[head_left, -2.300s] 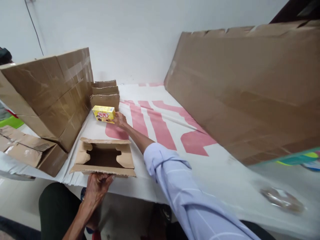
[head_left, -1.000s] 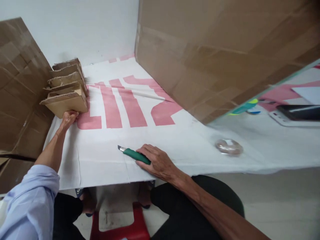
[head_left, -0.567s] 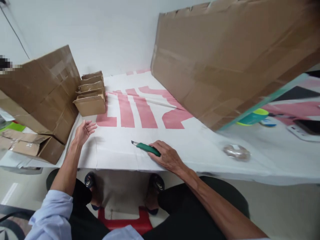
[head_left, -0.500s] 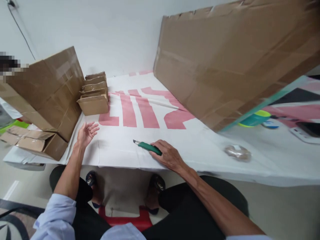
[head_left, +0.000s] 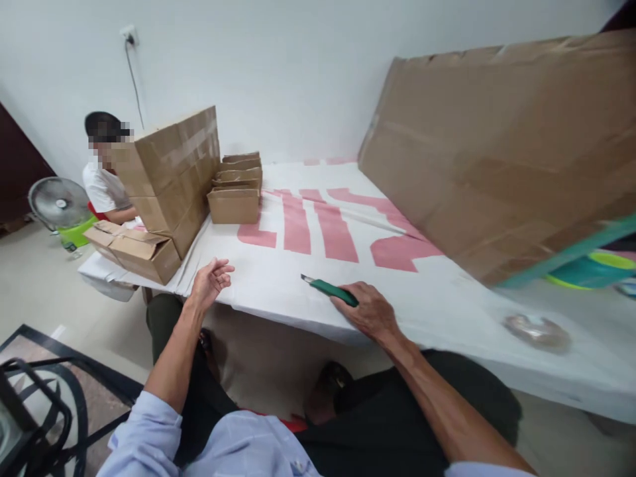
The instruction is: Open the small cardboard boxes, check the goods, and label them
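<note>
White cloth [head_left: 278, 278] spreads mid-frame; just below centre, the right hand [head_left: 370, 310] clasps a green cutter [head_left: 332, 290], its blade [head_left: 306, 278] best aimed clear of the left hand [head_left: 211, 285], loosely spread and empty.

Count on tabletop [head_left: 283, 291]: green-handled utility knife [head_left: 334, 291], 1; small cartons [head_left: 233, 207] in row, at least 3, rear overlapped, exact number unclear; large cardboard piece [head_left: 497, 152] at right, 1; shiny roll [head_left: 539, 334], 1. Elsewhere: fan [head_left: 60, 204], 1; wall socket [head_left: 129, 34], 1; co-worker [head_left: 103, 185], 1.
</note>
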The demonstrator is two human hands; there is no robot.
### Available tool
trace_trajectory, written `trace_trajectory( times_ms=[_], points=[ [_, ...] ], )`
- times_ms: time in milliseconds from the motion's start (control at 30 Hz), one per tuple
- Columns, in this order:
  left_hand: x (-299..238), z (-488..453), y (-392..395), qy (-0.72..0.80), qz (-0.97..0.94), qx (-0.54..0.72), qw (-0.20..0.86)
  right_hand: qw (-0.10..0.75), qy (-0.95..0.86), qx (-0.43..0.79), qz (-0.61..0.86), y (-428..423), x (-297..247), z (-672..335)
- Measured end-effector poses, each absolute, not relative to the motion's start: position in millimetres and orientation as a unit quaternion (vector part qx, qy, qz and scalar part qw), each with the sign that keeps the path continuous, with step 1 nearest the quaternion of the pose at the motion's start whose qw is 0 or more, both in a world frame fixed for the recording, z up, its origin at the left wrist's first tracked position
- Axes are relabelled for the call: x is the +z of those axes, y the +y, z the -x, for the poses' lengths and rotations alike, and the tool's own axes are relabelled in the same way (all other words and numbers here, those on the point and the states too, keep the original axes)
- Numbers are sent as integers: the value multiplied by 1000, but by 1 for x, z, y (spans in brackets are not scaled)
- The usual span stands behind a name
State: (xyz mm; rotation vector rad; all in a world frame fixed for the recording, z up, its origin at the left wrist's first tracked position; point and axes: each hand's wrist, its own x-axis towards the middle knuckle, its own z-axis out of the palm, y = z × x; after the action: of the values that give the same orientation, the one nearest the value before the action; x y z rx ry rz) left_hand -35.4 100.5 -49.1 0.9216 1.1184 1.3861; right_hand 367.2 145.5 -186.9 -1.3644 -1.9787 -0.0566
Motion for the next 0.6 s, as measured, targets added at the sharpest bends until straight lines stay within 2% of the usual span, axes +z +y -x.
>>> trace_trajectory(
  times_ms=[133,367,500,600],
  points=[
    [-46,58,77,551,-415,594,413,367,-760,-19,537,143,-193,-366],
    [2,135,50,682,-425,586,105,381,-754,-29,535,144,-195,-363],
    [17,176,54,783,-475,393,-83,390,-752,-33,530,148,-198,-362],
    [16,193,65,807,-521,257,-108,393,-748,-32,533,148,-197,-360]
  ],
)
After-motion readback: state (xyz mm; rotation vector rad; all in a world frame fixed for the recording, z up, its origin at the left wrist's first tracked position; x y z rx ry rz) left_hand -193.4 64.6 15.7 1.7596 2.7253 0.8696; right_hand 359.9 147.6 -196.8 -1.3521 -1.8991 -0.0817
